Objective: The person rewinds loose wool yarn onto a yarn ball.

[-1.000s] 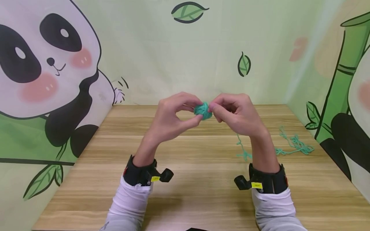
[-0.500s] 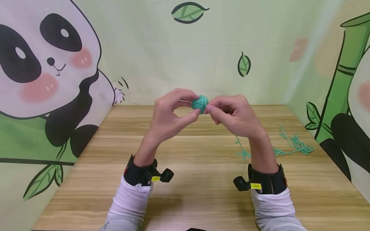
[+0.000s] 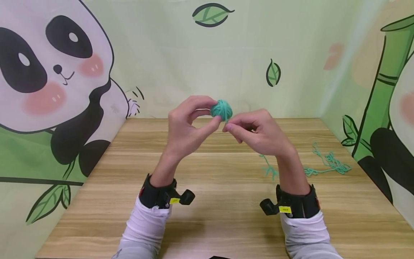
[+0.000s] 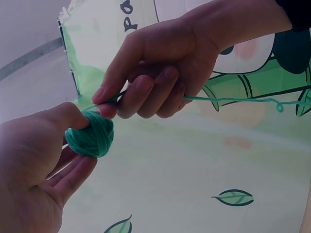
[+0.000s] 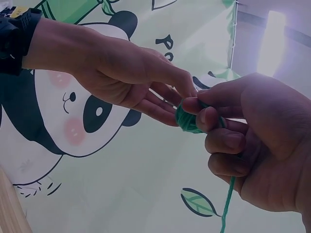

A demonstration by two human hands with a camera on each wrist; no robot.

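Observation:
A small ball of teal yarn (image 3: 221,110) is held up above the far part of the table between the thumb and fingers of my left hand (image 3: 191,126). Beside it, my right hand (image 3: 258,131) pinches the yarn strand close to the ball, its other fingers curled. In the left wrist view the strand (image 4: 228,99) leaves the right hand and runs off to the right. The right wrist view shows the ball (image 5: 188,119) partly hidden behind the right fingers, with the strand (image 5: 228,204) hanging below that hand.
Loose teal yarn (image 3: 336,165) lies tangled on the right of the wooden table (image 3: 213,201). A shorter stretch of yarn (image 3: 270,171) lies left of the right forearm. Behind the table hangs a backdrop (image 3: 239,72) with pandas, leaves and bamboo.
My left hand has lifted the yarn ball up and slightly left, and the ball has turned. The right hand has shifted left and a little down, below the ball's right side.

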